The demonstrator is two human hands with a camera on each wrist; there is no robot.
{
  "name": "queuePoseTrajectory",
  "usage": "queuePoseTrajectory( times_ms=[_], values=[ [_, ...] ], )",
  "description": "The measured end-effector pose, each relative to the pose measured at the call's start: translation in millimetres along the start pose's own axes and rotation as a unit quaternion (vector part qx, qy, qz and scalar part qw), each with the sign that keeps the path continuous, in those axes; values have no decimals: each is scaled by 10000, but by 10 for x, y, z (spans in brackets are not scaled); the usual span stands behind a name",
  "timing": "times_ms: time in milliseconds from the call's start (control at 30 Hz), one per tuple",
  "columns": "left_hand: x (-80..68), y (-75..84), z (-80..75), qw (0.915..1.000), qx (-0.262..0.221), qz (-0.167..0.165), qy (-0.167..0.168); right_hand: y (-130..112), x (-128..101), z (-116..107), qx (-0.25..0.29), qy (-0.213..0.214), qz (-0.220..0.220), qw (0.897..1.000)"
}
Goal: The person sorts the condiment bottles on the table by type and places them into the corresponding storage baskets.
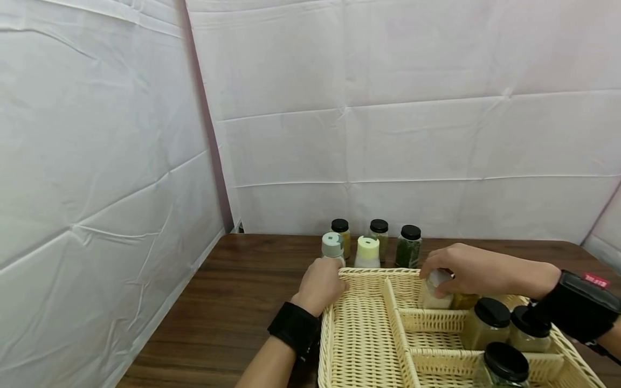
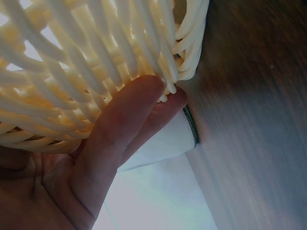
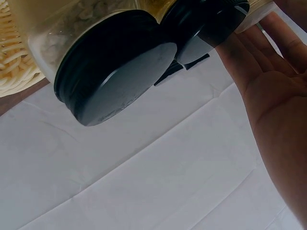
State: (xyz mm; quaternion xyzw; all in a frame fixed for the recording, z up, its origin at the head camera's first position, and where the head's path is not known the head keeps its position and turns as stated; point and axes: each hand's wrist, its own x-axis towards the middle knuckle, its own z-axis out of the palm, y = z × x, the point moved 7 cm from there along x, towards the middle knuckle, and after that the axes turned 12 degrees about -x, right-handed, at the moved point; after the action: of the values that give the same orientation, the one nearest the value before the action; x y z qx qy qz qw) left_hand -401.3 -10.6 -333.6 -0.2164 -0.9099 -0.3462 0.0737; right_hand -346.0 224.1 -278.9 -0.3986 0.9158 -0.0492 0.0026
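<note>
A pale woven basket (image 1: 356, 345) with compartments stands on the table. At its far left corner, my left hand (image 1: 320, 285) grips the rim; in the left wrist view the thumb (image 2: 122, 115) lies against the weave. A grey-capped bottle (image 1: 332, 245) is just beyond that hand. Over the far right compartment, my right hand (image 1: 461, 267) holds a small jar (image 1: 434, 296) with a whitish top, upright and low in the compartment. Beside that jar sits another with yellowish contents (image 1: 464, 300), partly hidden by the hand. In the right wrist view, black-lidded jars (image 3: 120, 67) cover part of the fingers.
Behind the basket stand a yellow-capped bottle (image 1: 367, 252) and black-lidded jars, one with green contents (image 1: 408, 248). Several black-lidded jars (image 1: 487, 323) occupy the basket's right compartments. Brown tabletop (image 1: 233, 307) lies to the left; white cloth (image 1: 412, 140) hangs behind.
</note>
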Motion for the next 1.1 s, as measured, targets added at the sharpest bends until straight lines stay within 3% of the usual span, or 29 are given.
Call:
queuePoseTrajectory(
  times_ms=[167, 733, 900, 1100],
  values=[
    [-3, 24, -8, 9999, 24, 143, 27, 2, -14, -7, 34, 16, -3, 10000],
    [4, 0, -5, 10000, -43, 18, -10, -30, 41, -63, -52, 137, -364, 9992],
    [-5, -1, -14, 10000, 15, 6, 24, -6, 88, -124, -229, 336, -243, 9989],
    [-9, -4, 0, 9999, 26, 117, 65, 21, 128, -249, -499, 900, -417, 9938]
  ],
)
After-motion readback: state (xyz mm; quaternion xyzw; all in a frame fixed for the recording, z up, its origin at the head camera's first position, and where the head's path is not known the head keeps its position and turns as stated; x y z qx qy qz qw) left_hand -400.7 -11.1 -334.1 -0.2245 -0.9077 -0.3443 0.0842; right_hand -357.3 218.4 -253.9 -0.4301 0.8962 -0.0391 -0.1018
